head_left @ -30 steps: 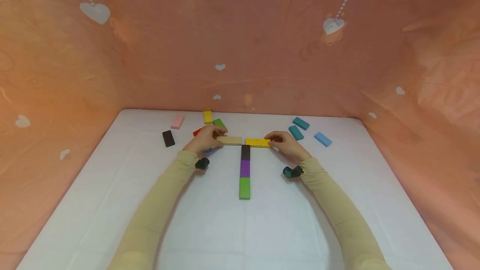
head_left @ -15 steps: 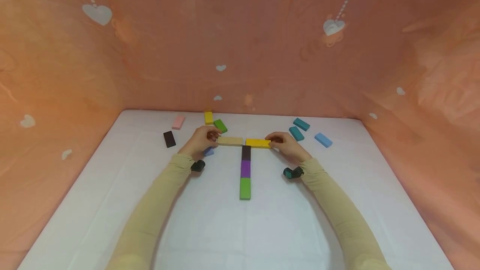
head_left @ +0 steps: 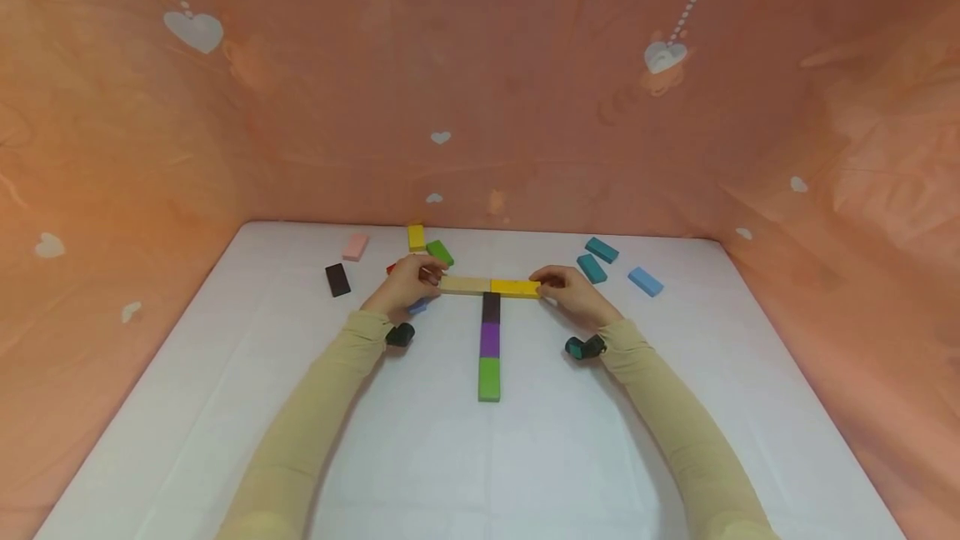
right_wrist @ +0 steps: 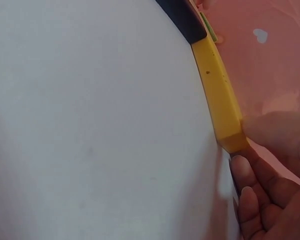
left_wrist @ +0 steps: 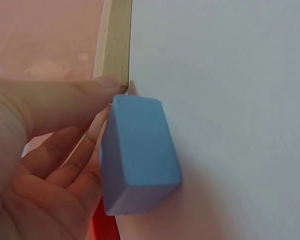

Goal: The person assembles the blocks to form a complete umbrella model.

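My left hand [head_left: 405, 283] pinches the left end of a plain wooden block [head_left: 465, 285], with the thumb [left_wrist: 65, 102] at that end. The fingers of my right hand [head_left: 573, 290] hold the outer end of a yellow block [head_left: 515, 289]. Those two blocks lie end to end in a crosswise row. Below their joint a column runs toward me: a black block [head_left: 491, 307], a purple block [head_left: 490, 340] and a green block [head_left: 489, 379]. A blue block [left_wrist: 142, 145] sits just under my left wrist, partly hidden in the head view.
Behind my left hand lie a red block [head_left: 391, 268], a green block [head_left: 440, 252] and a yellow block [head_left: 416, 237]. Farther left are a pink block [head_left: 356, 247] and a black block [head_left: 337, 280]. Teal blocks [head_left: 592, 268] and a light blue block [head_left: 646, 281] lie at right.
The wooden block has slid right against the yellow block, and the gap between them has gone. My left hand shifted left, then back right. My right hand stays at the yellow block.
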Available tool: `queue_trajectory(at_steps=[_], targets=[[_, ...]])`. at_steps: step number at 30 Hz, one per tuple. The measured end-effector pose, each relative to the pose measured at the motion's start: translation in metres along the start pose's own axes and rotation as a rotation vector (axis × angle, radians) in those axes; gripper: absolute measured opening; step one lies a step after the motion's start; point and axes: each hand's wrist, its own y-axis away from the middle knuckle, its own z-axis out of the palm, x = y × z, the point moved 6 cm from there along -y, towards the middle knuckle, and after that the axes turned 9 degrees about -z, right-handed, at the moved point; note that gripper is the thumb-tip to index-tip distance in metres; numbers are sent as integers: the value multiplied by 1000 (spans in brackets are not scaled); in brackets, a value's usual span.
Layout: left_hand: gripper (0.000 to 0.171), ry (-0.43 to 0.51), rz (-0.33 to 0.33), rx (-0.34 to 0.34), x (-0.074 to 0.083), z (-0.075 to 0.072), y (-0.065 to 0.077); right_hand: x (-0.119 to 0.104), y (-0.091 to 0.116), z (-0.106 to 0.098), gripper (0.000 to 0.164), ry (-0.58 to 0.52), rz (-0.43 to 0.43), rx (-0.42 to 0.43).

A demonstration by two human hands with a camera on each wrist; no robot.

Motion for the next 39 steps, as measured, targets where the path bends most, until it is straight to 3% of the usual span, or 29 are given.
queue_trajectory(at_steps=[4, 9, 14, 21, 34, 39], targets=[[42, 27, 7, -21, 2, -1, 1, 3, 0, 0, 24, -43, 17, 1], [40, 51, -39, -31, 0, -5, 1, 4, 0, 1, 25, -55, 23, -2], [34, 66, -71, 13, -3, -8, -1, 3, 0, 0, 25, -46, 22, 6], [29, 37, -63, 85, -1, -8, -2, 0, 0, -1, 25, -28, -21, 16], [26, 101, -98, 116, -3, -7, -1, 3, -3, -2, 25, -30, -42, 26], [26, 106, -111, 104, -4, -6, -1, 2, 0, -12, 28, -23, -22, 43]])
